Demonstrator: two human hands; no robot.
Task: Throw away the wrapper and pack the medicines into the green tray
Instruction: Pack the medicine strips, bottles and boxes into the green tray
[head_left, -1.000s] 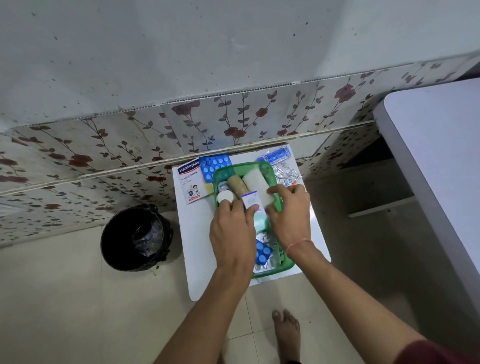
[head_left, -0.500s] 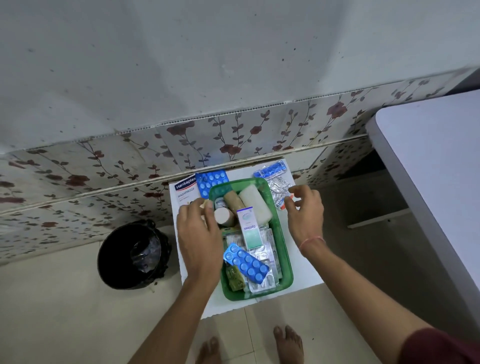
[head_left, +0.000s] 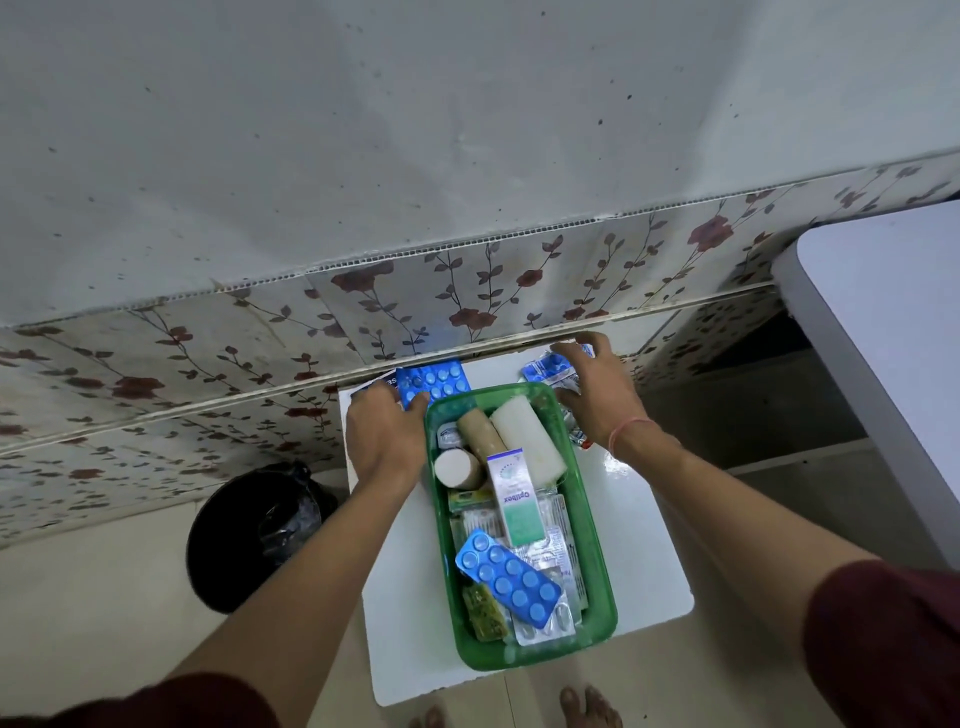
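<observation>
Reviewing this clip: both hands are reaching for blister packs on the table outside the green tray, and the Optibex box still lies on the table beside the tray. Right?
Not quite. The head view shows the Optibex box lying inside the green tray, on top of other packs. The rest holds: the left hand is at the blue blister pack and the right hand is at the packs beside the tray.

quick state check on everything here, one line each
green plastic tray: on white table, packed with medicines
blue blister strip: outside tray, under left hand fingertips
foil strips: outside tray, right hand spread over them
black bin: lined, open
</observation>
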